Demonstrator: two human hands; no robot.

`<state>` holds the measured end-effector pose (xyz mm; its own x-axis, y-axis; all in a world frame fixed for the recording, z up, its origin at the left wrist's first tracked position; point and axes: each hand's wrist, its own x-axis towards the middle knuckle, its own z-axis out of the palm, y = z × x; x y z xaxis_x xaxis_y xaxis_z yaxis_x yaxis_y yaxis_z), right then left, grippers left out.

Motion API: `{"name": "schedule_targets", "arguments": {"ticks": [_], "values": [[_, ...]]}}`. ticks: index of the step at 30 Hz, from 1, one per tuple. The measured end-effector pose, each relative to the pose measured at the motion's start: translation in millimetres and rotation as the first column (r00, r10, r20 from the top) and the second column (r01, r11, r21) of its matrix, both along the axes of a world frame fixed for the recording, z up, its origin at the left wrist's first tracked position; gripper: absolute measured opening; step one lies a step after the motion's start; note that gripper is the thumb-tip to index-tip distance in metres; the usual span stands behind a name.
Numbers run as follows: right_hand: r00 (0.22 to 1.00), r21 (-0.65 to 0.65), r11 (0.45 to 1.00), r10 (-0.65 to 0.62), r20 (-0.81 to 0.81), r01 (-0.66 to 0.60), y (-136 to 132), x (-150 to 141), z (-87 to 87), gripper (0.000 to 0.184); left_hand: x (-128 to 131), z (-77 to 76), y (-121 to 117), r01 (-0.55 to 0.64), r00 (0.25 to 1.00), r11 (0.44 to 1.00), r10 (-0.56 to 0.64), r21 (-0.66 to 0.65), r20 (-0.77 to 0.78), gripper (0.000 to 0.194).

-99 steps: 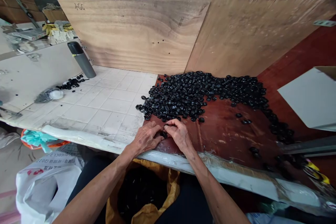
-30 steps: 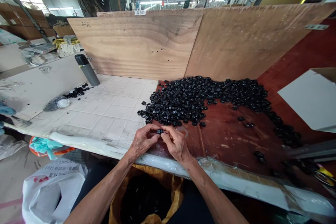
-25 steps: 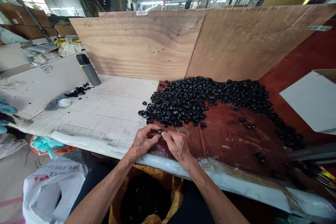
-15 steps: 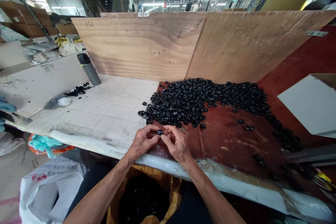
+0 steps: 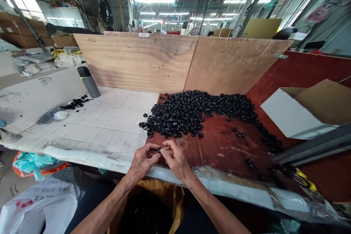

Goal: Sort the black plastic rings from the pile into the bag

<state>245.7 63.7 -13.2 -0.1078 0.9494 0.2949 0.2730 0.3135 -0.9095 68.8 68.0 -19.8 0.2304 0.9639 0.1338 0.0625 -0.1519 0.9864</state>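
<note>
Between the fingertips of my left hand [image 5: 143,159] and my right hand [image 5: 175,158] is a small black cylindrical plastic part [image 5: 159,150]. Both hands are closed on it in a pinch, and the fingers cover most of it. They are held over the near edge of the bench. Just beyond them spreads a large heap of small black plastic parts [image 5: 181,111], some ring-shaped. A thin clear ring [image 5: 182,143] shows right beside my right fingers.
A grey bottle [image 5: 90,85] stands at the back left, near a small cluster of black parts [image 5: 75,103] and a plastic bag [image 5: 52,115]. Wooden boards [image 5: 142,62] wall the back. An open white carton [image 5: 292,113] is at right. Below the edge sits a brown-lined sack [image 5: 178,204].
My head view has tilted up and turned slightly right. My hands have come together more closely, so the small black part is more covered by the fingers.
</note>
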Motion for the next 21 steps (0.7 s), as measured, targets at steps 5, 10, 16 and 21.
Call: {"name": "schedule_targets", "arguments": {"ticks": [5, 10, 16, 21], "values": [[0.999, -0.005, 0.999, 0.037, -0.001, -0.037, -25, -9, 1.2, 0.025, -5, 12.0, -24, -0.027, 0.999, 1.0, 0.027, -0.015, -0.029, 0.025], [1.0, 0.008, 1.0, 0.016, -0.022, -0.016, -43, -18, -4.4, 0.02, -14, 12.3, -36, -0.038, 0.999, 0.996, 0.041, -0.083, 0.024, 0.025], [0.993, -0.021, 0.996, 0.083, -0.083, -0.085, -53, -17, -13.9, 0.014, -22, 11.9, -45, 0.006, 0.991, 0.974, 0.024, -0.228, 0.129, 0.033], [0.993, 0.156, 0.983, 0.08, 0.092, -0.094, -64, -15, -15.6, 0.017, -22, 12.8, -57, 0.088, 0.991, 0.968, -0.061, -0.236, 0.119, 0.03]]}}
